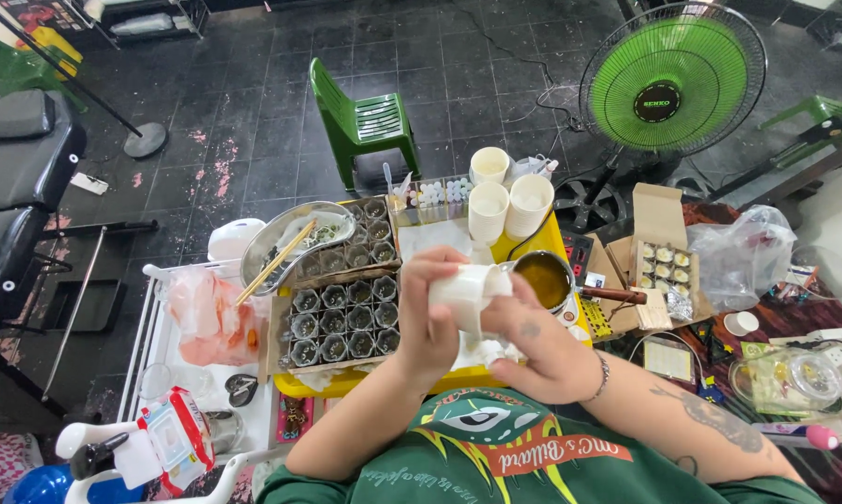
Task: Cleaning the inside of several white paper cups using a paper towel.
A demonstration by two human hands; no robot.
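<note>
Head view: both hands (482,317) grip one white cup (468,291); three cup stacks (507,196) behind.

cup trays (342,308) left of saucepan (544,278), stacked cups (505,205) behind, fan (673,79) behind right

Open brown cardboard box (662,266) right of the pan; red-and-white plastic packet (178,437) at lower left; round dark label (657,101) centred on the green fan.

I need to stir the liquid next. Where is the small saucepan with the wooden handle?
In the head view, the saucepan sits on the yellow tray, just right of the hands, below the stacked white cups.
</note>
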